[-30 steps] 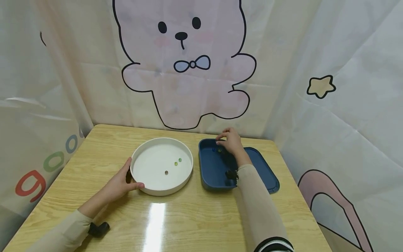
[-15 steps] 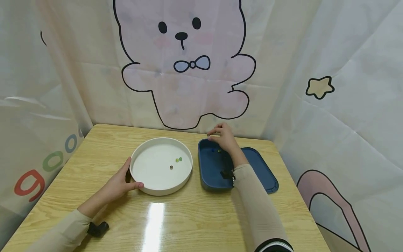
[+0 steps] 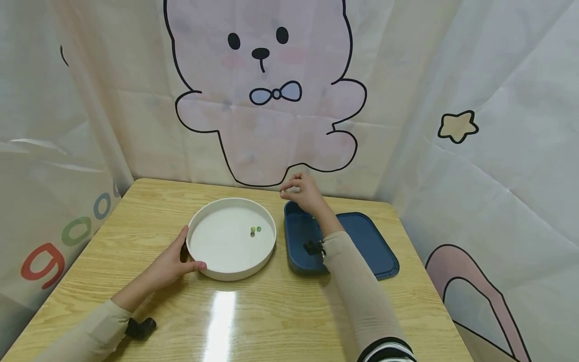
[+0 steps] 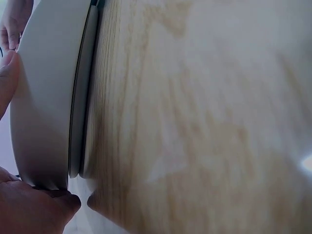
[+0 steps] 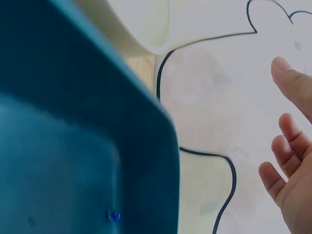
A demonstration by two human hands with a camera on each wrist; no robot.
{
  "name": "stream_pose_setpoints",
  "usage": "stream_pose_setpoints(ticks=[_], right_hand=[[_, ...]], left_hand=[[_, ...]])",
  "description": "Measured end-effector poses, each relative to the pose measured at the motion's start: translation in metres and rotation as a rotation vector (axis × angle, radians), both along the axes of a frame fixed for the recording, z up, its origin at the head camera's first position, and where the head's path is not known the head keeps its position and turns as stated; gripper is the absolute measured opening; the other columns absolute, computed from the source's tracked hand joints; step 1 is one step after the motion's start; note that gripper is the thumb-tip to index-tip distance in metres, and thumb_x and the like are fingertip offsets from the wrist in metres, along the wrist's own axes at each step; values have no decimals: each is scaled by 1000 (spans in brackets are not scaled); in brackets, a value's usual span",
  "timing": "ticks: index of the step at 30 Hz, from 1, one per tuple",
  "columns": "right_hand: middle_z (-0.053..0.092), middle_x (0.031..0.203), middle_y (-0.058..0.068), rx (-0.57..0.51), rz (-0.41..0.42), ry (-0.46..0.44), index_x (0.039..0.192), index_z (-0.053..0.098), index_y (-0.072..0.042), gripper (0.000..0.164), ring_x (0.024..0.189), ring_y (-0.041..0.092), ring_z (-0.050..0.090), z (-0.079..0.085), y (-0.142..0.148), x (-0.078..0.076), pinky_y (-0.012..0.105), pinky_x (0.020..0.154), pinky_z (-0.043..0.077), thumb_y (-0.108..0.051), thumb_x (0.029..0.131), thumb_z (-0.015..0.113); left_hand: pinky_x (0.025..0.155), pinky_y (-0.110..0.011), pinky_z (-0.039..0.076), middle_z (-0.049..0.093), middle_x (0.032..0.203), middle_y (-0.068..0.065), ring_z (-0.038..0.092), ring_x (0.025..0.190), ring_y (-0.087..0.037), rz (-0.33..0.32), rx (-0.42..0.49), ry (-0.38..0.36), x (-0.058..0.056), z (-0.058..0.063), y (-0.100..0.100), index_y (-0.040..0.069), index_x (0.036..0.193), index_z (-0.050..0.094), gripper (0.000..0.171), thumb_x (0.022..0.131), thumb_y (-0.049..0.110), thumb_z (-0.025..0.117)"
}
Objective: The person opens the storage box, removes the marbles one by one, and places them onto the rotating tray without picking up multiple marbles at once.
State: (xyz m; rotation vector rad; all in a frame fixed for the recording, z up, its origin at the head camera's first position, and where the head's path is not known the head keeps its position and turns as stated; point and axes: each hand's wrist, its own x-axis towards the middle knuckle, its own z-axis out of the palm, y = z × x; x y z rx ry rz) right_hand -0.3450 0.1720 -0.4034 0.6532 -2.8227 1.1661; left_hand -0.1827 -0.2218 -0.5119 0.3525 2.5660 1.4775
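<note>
My left hand [image 3: 165, 271] holds the rim of a round white tray [image 3: 212, 251], thumb at the front and fingers at the left side; the left wrist view shows its thumb [image 4: 7, 80] against the outer wall. In the tray, a green marble [image 3: 259, 229], a yellowish one and a brown one lie close together. My right hand [image 3: 307, 195] is above the back left corner of a dark blue box [image 3: 296, 246], pinching a tiny marble [image 3: 281, 192] between thumb and index finger. A blue marble [image 5: 113, 216] lies inside the box.
A flat blue lid [image 3: 373, 246] lies on the wooden table [image 3: 267, 322], right of the box and partly under the right arm. A printed curtain [image 3: 271, 141] stands behind the table's back edge and along both sides.
My right hand has risen from inside the box and moved left past its back corner with the pinched marble. The brown marble has rolled toward the other two. My left hand stays put.
</note>
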Motion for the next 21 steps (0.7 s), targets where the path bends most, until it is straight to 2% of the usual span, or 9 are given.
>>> stream_pose_setpoints(ticks=[5,10,13,21], right_hand=[[49,123,6,16,29,3,106,80,-19,15,116,31,43,0,-13,-1,47,94,42,-27,93,78],[50,118,4,29,54,20,104,80,-20,13,114,32,45,-3,-29,-5,44,94,42,-25,92,79],[51,120,2,40,63,27,103,80,-20,12,113,27,46,-4,-39,-5,43,96,42,-26,92,79],[51,127,3,63,69,-9,105,80,-23,16,118,28,48,-8,-68,-2,44,101,44,-31,92,79]], left_hand=[[117,-73,14,-2,170,-26,6,154,-51,1,-3,-4,1,1,1,8,163,-16,130,85,35,85],[118,-72,14,-3,170,-25,5,155,-50,8,-3,-9,2,1,1,11,162,-18,131,85,37,85],[118,-72,14,-3,170,-24,5,155,-50,6,-6,-3,2,1,0,13,163,-18,131,85,38,85],[118,-72,15,-3,170,-25,5,155,-50,-5,-5,2,1,1,0,10,163,-16,131,84,39,85]])
